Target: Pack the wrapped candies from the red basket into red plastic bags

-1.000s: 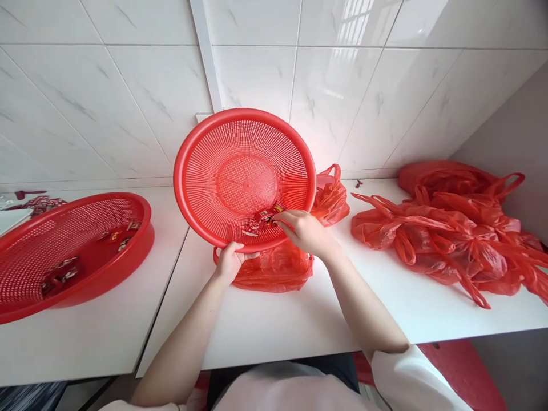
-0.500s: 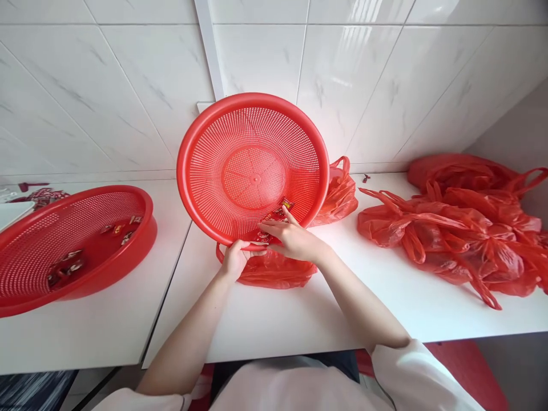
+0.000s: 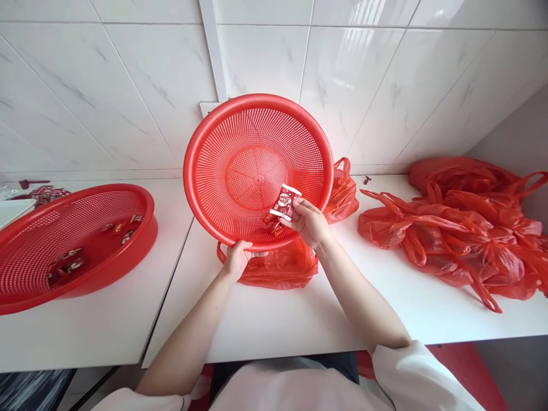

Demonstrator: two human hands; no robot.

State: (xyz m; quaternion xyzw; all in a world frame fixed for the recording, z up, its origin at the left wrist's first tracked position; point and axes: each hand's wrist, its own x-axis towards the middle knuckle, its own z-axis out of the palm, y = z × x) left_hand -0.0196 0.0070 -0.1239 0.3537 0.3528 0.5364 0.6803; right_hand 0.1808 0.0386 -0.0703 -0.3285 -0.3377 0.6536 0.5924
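A red plastic colander basket [image 3: 257,123] is tilted up toward me, its mesh inside facing me. My left hand [image 3: 238,260] grips its lower rim, thumb over the edge. Inside the lower right of the basket, my right hand [image 3: 310,222] pinches a small red-and-white wrapped packet [image 3: 285,201]. Other red wrapped pieces [image 3: 274,227] lie at the basket's bottom side, partly covered by that packet and my fingers. Beneath the basket, a red plastic bag [image 3: 280,271] sits on the white table, its upper part hidden by the rim.
At left stands a second red colander basket [image 3: 141,214] with several wrapped pieces [image 3: 71,265]. One red bag [image 3: 345,197] is behind the tilted basket. A pile of tied red bags [image 3: 471,240] lies at right. The tiled wall [image 3: 363,85] closes off the table's back.
My right hand has lifted the red-and-white packet up from the pieces at the basket's lower side. The basket has shifted slightly to the right and tipped back a little.
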